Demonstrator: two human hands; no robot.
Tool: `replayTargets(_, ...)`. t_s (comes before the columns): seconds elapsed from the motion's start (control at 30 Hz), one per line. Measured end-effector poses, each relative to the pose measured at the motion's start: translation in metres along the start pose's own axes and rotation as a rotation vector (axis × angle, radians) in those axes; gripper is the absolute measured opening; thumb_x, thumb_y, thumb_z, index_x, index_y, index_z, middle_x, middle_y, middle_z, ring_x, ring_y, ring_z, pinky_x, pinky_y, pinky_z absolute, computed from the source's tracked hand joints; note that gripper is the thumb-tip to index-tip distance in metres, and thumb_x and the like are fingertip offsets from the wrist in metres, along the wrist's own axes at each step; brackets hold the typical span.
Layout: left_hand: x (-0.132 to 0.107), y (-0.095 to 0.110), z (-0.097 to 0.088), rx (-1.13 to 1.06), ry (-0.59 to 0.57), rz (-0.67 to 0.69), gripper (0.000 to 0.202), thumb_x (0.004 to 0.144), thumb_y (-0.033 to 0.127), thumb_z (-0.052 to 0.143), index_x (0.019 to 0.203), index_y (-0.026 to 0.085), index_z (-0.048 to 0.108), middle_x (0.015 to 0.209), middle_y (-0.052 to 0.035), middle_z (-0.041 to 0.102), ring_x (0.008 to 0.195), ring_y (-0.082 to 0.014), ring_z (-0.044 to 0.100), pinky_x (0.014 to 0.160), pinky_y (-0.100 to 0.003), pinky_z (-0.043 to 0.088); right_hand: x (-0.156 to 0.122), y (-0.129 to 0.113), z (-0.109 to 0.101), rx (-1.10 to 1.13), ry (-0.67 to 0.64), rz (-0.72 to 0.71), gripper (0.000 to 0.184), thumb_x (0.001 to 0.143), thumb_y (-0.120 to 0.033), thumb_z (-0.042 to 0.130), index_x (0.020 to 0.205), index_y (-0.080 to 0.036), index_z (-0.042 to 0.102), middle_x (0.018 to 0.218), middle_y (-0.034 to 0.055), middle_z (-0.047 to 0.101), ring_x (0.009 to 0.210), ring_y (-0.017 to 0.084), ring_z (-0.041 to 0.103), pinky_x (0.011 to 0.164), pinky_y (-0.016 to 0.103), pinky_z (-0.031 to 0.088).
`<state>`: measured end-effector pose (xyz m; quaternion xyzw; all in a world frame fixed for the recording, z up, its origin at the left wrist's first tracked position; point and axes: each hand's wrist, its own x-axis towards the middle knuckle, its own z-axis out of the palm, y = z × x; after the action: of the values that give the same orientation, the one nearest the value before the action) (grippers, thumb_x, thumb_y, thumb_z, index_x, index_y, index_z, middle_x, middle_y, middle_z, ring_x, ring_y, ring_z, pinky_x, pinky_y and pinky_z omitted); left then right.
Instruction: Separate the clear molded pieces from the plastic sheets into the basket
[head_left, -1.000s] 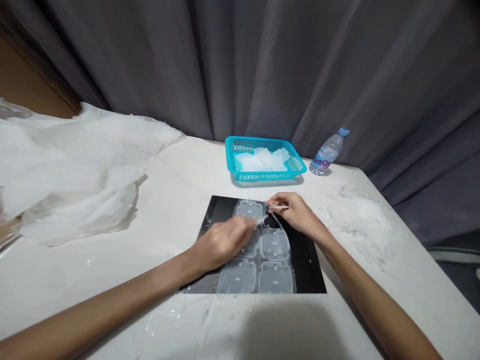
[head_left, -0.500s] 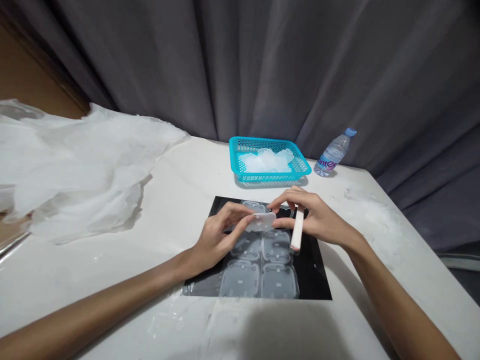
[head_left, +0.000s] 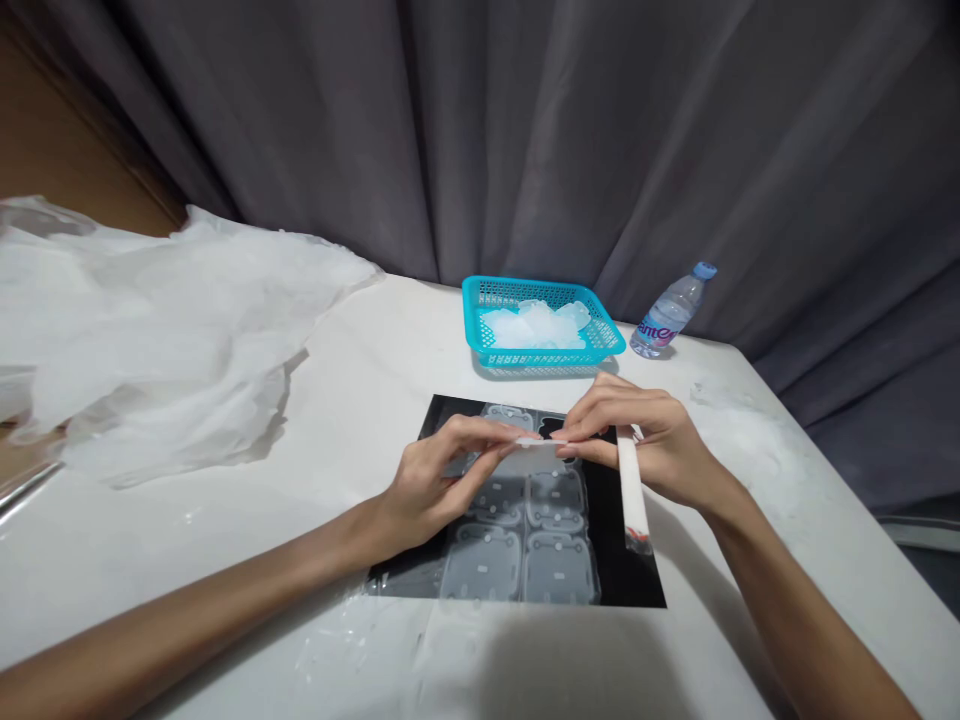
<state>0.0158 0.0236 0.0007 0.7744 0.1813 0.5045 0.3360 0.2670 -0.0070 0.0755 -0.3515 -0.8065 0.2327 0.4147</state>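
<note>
My left hand (head_left: 431,475) pinches one end of a thin, translucent white plastic piece (head_left: 538,460), thumb below and fingers above. The fingertips of my right hand (head_left: 660,430) close on its other end. A white stick-like tool (head_left: 631,490) with a reddish tip hangs from that same right hand, pointing down toward me; its far end is hidden by the fingers. Held almost edge-on, the piece is above a black sheet (head_left: 626,585). Several translucent rounded-square plastic pieces (head_left: 484,565) lie in two columns on the sheet.
Behind the sheet stands a turquoise basket (head_left: 551,358) with translucent pieces inside. A water bottle (head_left: 666,318) leans to its right. Crumpled white plastic sheeting (head_left: 165,320) covers the table's left side. White scraps (head_left: 739,430) lie at the right, and a grey curtain (head_left: 495,140) hangs behind.
The plastic piece has tipped from showing its face to nearly edge-on. My right hand has shifted slightly right, and the white stick swung right and lower with it.
</note>
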Motion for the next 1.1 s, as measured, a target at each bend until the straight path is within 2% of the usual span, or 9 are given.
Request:
replayTargets(0.13,0.006,0.008,0.002,-0.014,0.04,-0.052,0.027,0.097,0.005,0.064,0.116,0.024,0.064,0.11,-0.0026,0.08,0.099,-0.0169,0.079,0.083,-0.028,0.067,-0.001,0.0,0.0,0.016,0.005,0.062,0.004,0.089,-0.024,0.081,0.093,-0.025,0.08,0.085,0.0018,0.078,0.077,0.018,0.064,0.073,0.035,0.051)
replayTargets(0.3,0.014,0.022,0.008,-0.148,0.107,-0.264,0.005,0.099,0.019,0.066,0.101,0.022,0.062,0.087,-0.0001,0.077,0.074,-0.0133,0.075,0.063,-0.022,0.061,-0.004,0.002,0.0,0.051,0.013,0.155,0.008,0.088,-0.03,0.083,0.092,-0.024,0.08,0.081,0.0016,0.073,0.066,0.014,0.055,0.063,0.031,0.045)
replayTargets(0.4,0.014,0.026,0.009,-0.207,0.126,-0.345,0.008,0.099,0.026,0.068,0.099,0.021,0.062,0.079,0.0012,0.072,0.064,-0.0117,0.069,0.057,-0.022,0.056,-0.005,0.001,0.001,0.084,0.025,0.184,0.008,0.087,-0.03,0.083,0.091,-0.024,0.08,0.079,0.0009,0.071,0.065,0.013,0.053,0.062,0.031,0.044)
replayTargets(0.5,0.013,0.027,0.009,-0.24,0.115,-0.33,0.007,0.1,0.026,0.067,0.1,0.021,0.062,0.077,0.001,0.07,0.06,-0.0106,0.065,0.053,-0.021,0.052,-0.005,0.0,0.001,0.115,0.032,0.185,0.008,0.088,-0.029,0.083,0.092,-0.023,0.08,0.08,0.0008,0.071,0.065,0.013,0.053,0.062,0.03,0.044)
replayTargets(0.8,0.014,0.027,0.009,-0.332,0.079,-0.265,0.003,0.104,0.019,0.061,0.102,0.02,0.059,0.074,0.0025,0.068,0.056,-0.0058,0.056,0.051,-0.015,0.042,-0.005,0.0,0.003,0.195,0.048,0.204,0.006,0.088,-0.027,0.083,0.089,-0.022,0.079,0.084,0.0028,0.075,0.068,0.014,0.058,0.064,0.031,0.047)
replayTargets(0.87,0.012,0.025,0.008,-0.322,0.075,-0.26,0.002,0.104,0.019,0.06,0.102,0.02,0.059,0.077,0.0006,0.071,0.06,-0.0071,0.061,0.054,-0.016,0.045,-0.004,0.0,0.003,0.202,0.052,0.177,0.005,0.088,-0.024,0.083,0.087,-0.022,0.078,0.083,0.0021,0.075,0.07,0.014,0.061,0.065,0.031,0.048)
replayTargets(0.97,0.009,0.021,0.007,-0.324,0.059,-0.245,0.002,0.104,0.018,0.059,0.104,0.019,0.059,0.092,-0.0046,0.077,0.078,-0.0124,0.073,0.068,-0.02,0.055,-0.003,-0.002,0.002,0.172,0.054,0.11,0.008,0.088,-0.021,0.082,0.082,-0.021,0.076,0.081,0.0014,0.075,0.072,0.014,0.061,0.066,0.03,0.048)
replayTargets(1.03,0.009,0.019,0.007,-0.341,0.054,-0.246,0.001,0.104,0.018,0.059,0.105,0.019,0.059,0.097,-0.0058,0.078,0.086,-0.0141,0.074,0.074,-0.022,0.056,-0.002,-0.003,0.002,0.147,0.048,0.076,0.01,0.088,-0.02,0.081,0.081,-0.021,0.075,0.079,0.0016,0.076,0.071,0.014,0.061,0.066,0.031,0.048)
replayTargets(1.1,0.011,0.02,0.007,-0.377,0.049,-0.279,0.002,0.104,0.022,0.061,0.104,0.02,0.059,0.095,-0.0045,0.077,0.084,-0.0133,0.073,0.072,-0.021,0.056,-0.002,-0.003,0.005,0.157,0.062,0.094,0.01,0.088,-0.022,0.081,0.08,-0.021,0.075,0.079,0.0021,0.075,0.07,0.014,0.061,0.065,0.031,0.047)
